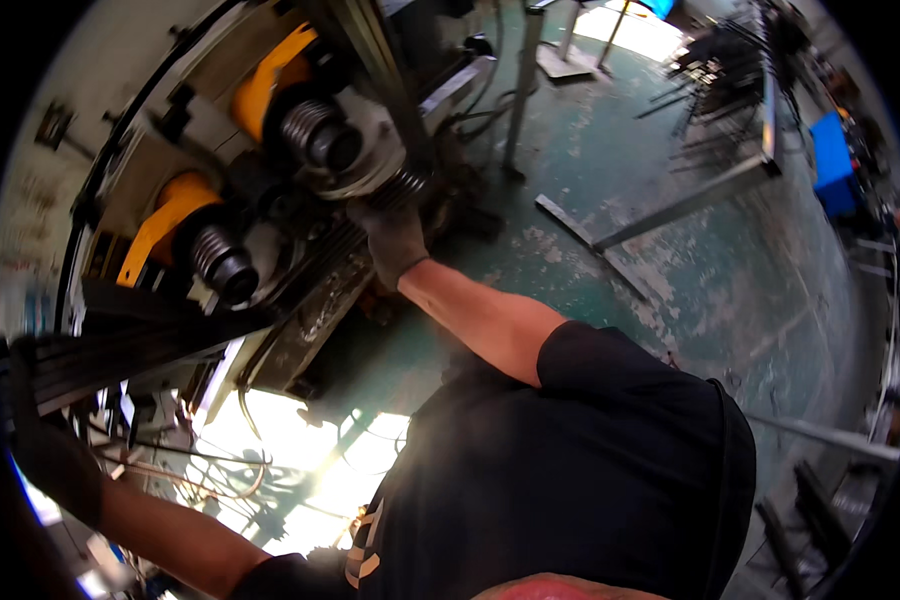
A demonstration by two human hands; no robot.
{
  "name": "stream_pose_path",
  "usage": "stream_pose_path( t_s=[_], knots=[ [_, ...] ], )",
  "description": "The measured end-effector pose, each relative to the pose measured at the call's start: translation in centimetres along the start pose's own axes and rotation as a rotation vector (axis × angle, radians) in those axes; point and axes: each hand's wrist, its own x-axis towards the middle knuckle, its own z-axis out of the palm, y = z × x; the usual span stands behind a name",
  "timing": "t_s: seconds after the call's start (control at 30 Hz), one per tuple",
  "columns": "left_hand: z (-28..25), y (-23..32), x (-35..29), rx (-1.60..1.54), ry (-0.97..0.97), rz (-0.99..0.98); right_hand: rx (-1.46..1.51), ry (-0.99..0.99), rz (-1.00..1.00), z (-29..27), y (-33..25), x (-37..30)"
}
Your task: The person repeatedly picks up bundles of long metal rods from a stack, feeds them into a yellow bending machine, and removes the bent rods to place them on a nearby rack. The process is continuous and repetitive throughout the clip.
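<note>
Workshop wall [32,215]: pale and stained, seen at the far left behind the machinery.
Left gloved hand [58,462]: closed on the left end of the dark bars; finger detail is lost in shadow.
Dark bars [145,350]: long and laid side by side, extended from the left hand along the front of the machine towards the right hand.
Machine: two yellow-orange guards [165,225] are fitted, each beside a dark ribbed spindle [222,262]; grime is noted on the bed [320,325].
Sunlit patch [315,450]: strongly overexposed, crossed by shadows, with thin cables or hoses at its edge.
Right gloved hand [392,240]: placed at the right-hand stretch of the bars, just below the upper spindle; fingers are hidden, so it cannot be told whether the grip is closed.
Floor [730,270]: green coating, scuffed and worn through to pale patches.
Metal stand [685,205]: set on the floor, its crosspiece foot lying flat.
Rod pile [720,75]: dark, loosely heaped beside the stand.
Blue box [835,165]: located near the right rim, beside assorted clutter.
</note>
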Motion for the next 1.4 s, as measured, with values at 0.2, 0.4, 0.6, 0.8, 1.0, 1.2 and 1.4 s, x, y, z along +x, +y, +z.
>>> stream_pose_path(
  t_s=[0.2,0.4,0.6,0.8,1.0,1.2,1.4],
  knots=[
    [4.2,0.4,-16.1,-0.495,-0.241,0.025,-0.205,0.105,-0.059,-18.4,-10.7,-1.7],
    [13.2,-2.4,-29.9,-0.934,-0.202,-0.709,-0.454,0.618,-0.205,-38.2,-20.2,0.8],
    [25.7,4.6,-48.0,-1.384,-0.568,-1.358,-1.121,0.865,-0.385,-55.8,-33.4,5.3],
    [33.8,12.6,-52.2,-1.134,-0.751,-1.483,-1.516,0.988,-0.25,-70.3,-41.9,15.5],
    [33.4,15.5,-47.0,-1.006,-0.503,-1.278,-1.836,0.743,-0.359,-75.8,-39.1,29.6],
    [32.0,11.1,-50.2,-0.835,-0.414,-1.225,-2.091,0.715,-0.168,-90.3,-48.2,33.8],
    [19.0,5.2,-60.2,-0.68,0.11,-1.342,-2.002,0.25,-0.356,-78.4,-23.6,22.1]
  ],
)
